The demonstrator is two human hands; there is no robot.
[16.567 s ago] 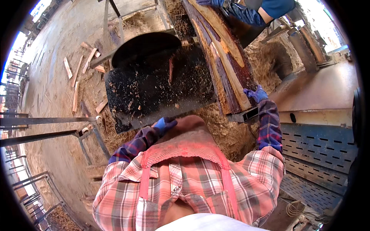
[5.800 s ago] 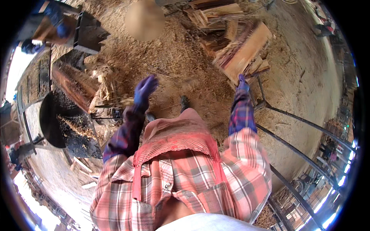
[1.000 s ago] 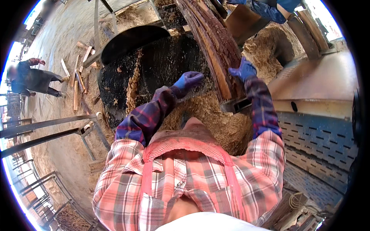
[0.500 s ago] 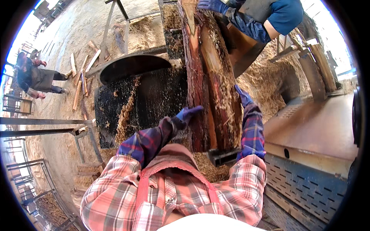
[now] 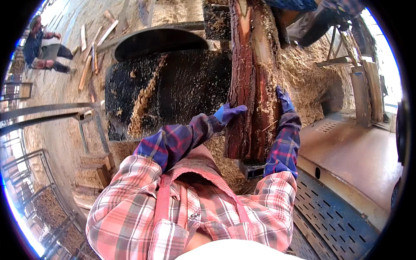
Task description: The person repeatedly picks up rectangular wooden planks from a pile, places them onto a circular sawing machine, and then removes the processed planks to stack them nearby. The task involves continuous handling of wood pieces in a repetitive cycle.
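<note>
Grip: our left hand, in a blue glove, is pressed flat against the left flank of the slab, fingers wrapped round its edge. Our right hand, gloved alike, clasps the slab's right edge. Both are closed on the wood.

Change: half a second ago the slab lay tilted slightly leftward and the hands sat lower in view; it now runs nearly straight up the picture, and both hands have moved further along it. The co-worker at the far end, then plainly seen, now shows only as a blue sleeve at the top rim.

Slab: long, rough-sawn, reddish bark on the left, paler split wood on the right, dusted with sawdust. Its near end rests above a dark metal bracket; it lies along the right side of the bench.

Bench: black, flat, speckled with sawdust, with a tan drift heaped diagonally on it. Behind it a curved dark guard.

Right: a smooth rust-brown metal table and perforated grey plating.

Surroundings: sandy ground thick with sawdust, scattered offcuts upper left, grey steel rails at left, planks leaning at right. A second person crouches far upper left.
</note>
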